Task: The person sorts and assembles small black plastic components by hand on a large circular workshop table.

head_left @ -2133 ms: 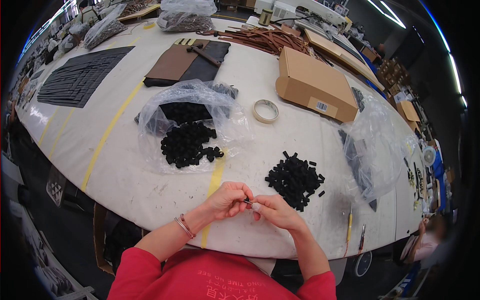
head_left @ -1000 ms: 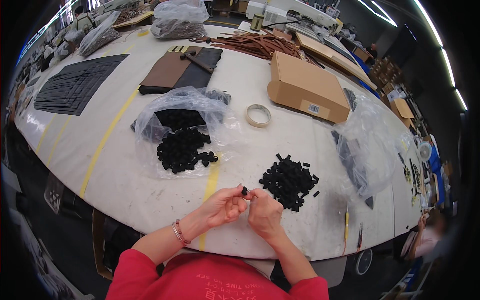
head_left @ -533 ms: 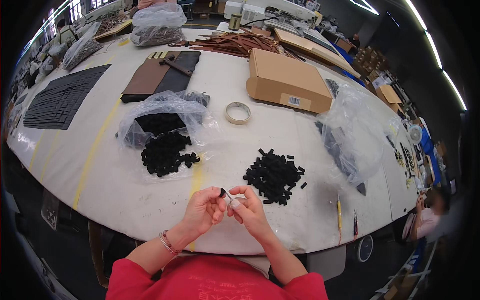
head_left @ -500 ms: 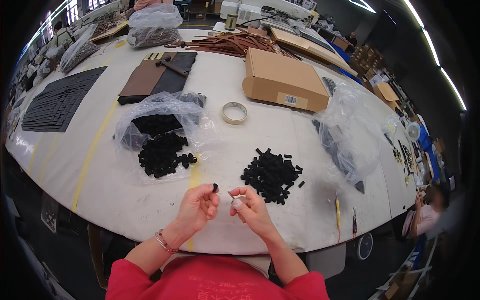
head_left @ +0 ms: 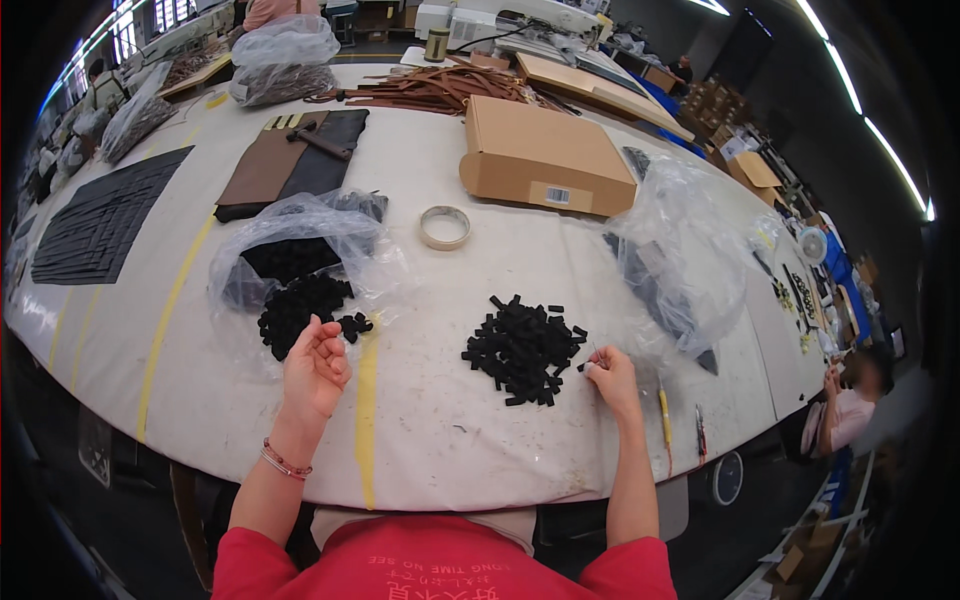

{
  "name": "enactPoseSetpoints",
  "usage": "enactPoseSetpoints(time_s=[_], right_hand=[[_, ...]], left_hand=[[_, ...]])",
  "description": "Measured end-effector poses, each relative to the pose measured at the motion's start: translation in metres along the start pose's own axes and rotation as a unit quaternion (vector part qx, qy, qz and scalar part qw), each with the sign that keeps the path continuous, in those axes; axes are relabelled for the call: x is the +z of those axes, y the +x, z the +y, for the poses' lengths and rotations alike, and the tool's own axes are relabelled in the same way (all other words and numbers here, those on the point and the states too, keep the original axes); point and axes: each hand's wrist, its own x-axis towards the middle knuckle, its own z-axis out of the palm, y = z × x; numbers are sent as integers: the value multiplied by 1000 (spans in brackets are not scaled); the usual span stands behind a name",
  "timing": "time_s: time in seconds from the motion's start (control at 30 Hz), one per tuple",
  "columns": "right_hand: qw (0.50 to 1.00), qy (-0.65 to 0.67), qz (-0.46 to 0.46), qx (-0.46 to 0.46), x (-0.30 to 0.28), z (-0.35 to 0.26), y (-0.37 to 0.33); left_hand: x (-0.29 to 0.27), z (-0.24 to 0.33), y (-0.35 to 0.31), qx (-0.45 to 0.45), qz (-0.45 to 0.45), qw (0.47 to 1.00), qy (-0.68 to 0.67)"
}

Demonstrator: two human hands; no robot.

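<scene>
Our right hand (head_left: 612, 380) pinches a thin tool (head_left: 597, 352) beside a heap of black pieces (head_left: 522, 352); our left hand (head_left: 318, 368), loosely curled and seemingly empty, is by the loose pieces (head_left: 295, 312) at a clear bag's (head_left: 300, 212) mouth. We judge the work partway: one heap laid out, plenty left there.

A white table (head_left: 440, 300) bears a pile of black pieces (head_left: 522, 350), a tape roll (head_left: 446, 244) and a cardboard box (head_left: 545, 150).

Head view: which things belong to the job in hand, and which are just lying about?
Seemingly in the job:
black pieces at the open plastic bag, near the left hand
loose black pile, near the right hand
slim tool, apparently, in its grip

Seemingly lying about:
tape roll
cardboard box
hammer
brown straps
black strips
</scene>
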Motion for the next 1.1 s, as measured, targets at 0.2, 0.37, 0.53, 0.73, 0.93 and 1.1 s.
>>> enactPoseSetpoints(time_s=[0.2, 0.37, 0.53, 0.73, 0.93, 1.1], right_hand=[[923, 354, -100, 117, 2, -58, -30], [855, 480, -184, 65, 63, -129, -86], [890, 419, -179, -5, 92, -141, -96], [850, 423, -303, 75, 82, -142, -83], [880, 320, -348, 52, 78, -141, -74], [933, 189, -295, -85, 84, -140, -79]], left_hand=[[21, -33, -35, -17, -149, 972, 178], [41, -70, -49, -55, -207, 949, 232], [41, -74, -41, -24, -219, 951, 217], [35, -67, -35, -36, -249, 940, 231], [29, -75, -32, 9, -252, 913, 321], [30, -77, -34, 35, -240, 912, 331]])
